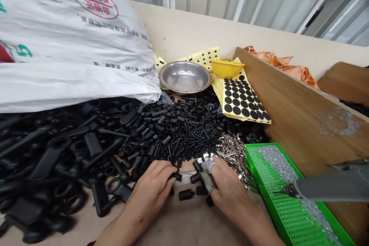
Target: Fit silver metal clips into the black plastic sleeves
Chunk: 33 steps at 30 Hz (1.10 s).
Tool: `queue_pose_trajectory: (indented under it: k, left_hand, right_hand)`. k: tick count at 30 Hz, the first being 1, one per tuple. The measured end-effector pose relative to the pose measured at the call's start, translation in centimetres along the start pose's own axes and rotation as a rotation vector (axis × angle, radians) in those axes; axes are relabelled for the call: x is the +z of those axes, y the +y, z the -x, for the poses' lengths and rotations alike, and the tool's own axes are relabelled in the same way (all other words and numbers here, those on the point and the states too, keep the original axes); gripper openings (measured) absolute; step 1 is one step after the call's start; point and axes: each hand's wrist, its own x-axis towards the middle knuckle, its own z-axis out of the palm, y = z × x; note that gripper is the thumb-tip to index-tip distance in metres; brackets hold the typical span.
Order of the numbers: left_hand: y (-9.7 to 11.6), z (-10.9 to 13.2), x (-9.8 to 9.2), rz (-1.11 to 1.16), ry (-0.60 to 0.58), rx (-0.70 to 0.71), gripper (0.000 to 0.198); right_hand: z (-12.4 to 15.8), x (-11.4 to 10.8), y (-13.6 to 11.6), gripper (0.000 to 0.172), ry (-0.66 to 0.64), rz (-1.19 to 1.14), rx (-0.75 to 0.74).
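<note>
My left hand [154,186] rests palm down on the table with its fingers curled, pinching a small black plastic piece at the fingertips. My right hand [223,188], with grey tape wrapped round two fingers, has its fingers bent round small black tubes beside it. Loose black tubes [186,194] lie between the two hands. Just beyond the fingers spreads a heap of small black screws and sleeves [178,130]. A pile of shiny metal clips [232,150] lies next to my right hand.
Large black plastic handles [57,161] cover the left. A white woven sack [66,42] lies over them. Behind are a steel bowl [185,77], a yellow bowl [227,68] and yellow sheets of black dots [243,102]. A green perforated tray [276,192] and wooden divider [300,107] stand right.
</note>
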Motion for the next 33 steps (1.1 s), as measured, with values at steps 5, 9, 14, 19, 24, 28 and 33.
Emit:
queue_pose_trajectory:
  k: [5,9,14,19,24,28,33]
  left_hand:
    - [0.2,0.1,0.1,-0.023,-0.022,-0.006,0.021]
    - [0.2,0.1,-0.2,-0.048,-0.039,-0.013,0.024]
    - [0.0,0.1,-0.2,-0.105,-0.006,-0.035,0.025]
    - [-0.5,0.1,-0.4,-0.122,0.044,-0.066,0.023]
    - [-0.5,0.1,-0.8,-0.099,0.060,-0.084,0.023]
    - [0.1,-0.1,-1.2,-0.022,0.064,-0.145,0.020]
    - [1.4,-0.8,-1.4,0.409,-0.040,-0.475,0.017]
  right_hand:
    - [-2.7,0.4,-3.2,0.026,-0.100,0.110,-0.230]
    - [-3.9,1.7,-4.3,0.012,-0.134,0.208,-0.286]
    - [-4.3,1.9,-4.3,0.009,-0.138,0.231,-0.288]
    - [-4.8,1.4,-4.8,0.011,-0.166,0.236,-0.280]
    - [-5.6,1.5,-5.0,0.012,-0.161,0.228,-0.264]
    - [-5.1,1.3,-4.4,0.017,-0.125,0.182,-0.259]
    - [-3.8,0.7,-4.1,0.022,0.002,0.040,-0.287]
